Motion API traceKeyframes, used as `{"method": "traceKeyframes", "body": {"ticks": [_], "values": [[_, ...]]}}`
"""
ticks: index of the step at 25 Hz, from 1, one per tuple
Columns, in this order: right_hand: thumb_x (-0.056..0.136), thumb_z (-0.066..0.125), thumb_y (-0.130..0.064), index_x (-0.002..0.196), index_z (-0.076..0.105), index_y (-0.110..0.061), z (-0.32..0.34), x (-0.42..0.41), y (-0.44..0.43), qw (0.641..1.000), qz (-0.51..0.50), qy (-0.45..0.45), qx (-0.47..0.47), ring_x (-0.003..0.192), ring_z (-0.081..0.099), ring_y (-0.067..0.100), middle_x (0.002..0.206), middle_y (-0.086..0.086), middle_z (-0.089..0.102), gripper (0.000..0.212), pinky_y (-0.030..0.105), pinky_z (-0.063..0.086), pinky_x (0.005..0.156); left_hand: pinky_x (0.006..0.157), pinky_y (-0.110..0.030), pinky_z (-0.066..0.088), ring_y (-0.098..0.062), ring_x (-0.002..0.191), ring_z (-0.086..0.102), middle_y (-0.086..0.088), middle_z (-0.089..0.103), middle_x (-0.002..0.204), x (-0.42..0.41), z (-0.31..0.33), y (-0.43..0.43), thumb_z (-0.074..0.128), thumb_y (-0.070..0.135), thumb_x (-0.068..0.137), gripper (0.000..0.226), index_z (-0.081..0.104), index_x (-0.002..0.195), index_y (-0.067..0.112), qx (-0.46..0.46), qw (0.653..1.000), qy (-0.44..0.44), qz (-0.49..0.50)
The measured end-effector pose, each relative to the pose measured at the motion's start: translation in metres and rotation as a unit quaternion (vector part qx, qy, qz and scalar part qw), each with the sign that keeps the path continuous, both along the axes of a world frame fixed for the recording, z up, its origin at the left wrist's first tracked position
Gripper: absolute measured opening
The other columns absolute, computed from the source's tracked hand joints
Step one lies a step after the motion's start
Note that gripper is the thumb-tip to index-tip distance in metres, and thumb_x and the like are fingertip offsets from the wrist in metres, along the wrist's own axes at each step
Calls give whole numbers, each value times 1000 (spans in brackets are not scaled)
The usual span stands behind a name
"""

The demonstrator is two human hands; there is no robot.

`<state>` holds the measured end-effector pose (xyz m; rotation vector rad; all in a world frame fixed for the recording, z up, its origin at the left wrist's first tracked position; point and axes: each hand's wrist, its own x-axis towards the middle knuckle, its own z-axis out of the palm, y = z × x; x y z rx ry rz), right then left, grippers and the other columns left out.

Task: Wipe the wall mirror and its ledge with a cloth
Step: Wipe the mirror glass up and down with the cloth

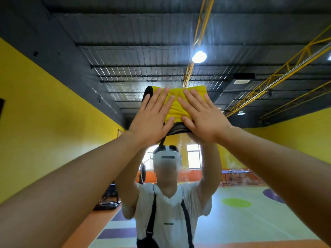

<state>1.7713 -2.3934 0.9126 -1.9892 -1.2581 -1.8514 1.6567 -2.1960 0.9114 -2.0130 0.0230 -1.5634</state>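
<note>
**A:** Hand state?

**B:** The left hand [152,120] and right hand [203,119] are both raised and lie flat, fingers straight and spread. They press the yellow cloth [176,106] against the wall mirror [232,212]. Neither hand curls round the cloth.

**A:** Cloth position?

**B:** It's bunched under both palms, high on the glass, above the person's reflection [167,212].

**A:** Progress?

**B:** Mid-task, by my judgement. The upper glass is being worked on. A whitish haze [244,179] shows lower down, right of the reflection, and is probably not yet wiped.

**A:** Ledge?

**B:** It's out of view, so I cannot tell its state. What's left is likely the lower glass, then the ledge.
</note>
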Motion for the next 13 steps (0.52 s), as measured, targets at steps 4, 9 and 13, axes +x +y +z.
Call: {"method": "traceKeyframes", "body": {"ticks": [4,9,13], "values": [[101,32,-47,161,28,-23,-43,8,10,998,45,-36,38,158,10,25,170,4,17,65,53,9,127,128,-51,9,-25,159,2,-7,7,172,-2,-38,3,34,45,103,69,19,164,16,19,1000,0,-22],[105,40,-44,158,36,-22,-116,15,9,993,70,-82,39,156,18,27,168,6,25,58,55,19,125,127,-54,13,-27,159,3,-9,8,172,-7,-115,4,32,57,106,72,20,163,16,8,1000,10,-18],[108,35,-51,160,30,-21,-173,7,4,997,69,-42,8,158,11,28,170,5,19,61,57,18,124,125,-57,19,-30,159,8,-11,12,171,-12,-168,2,37,60,104,74,25,162,15,9,999,35,-20]]}}
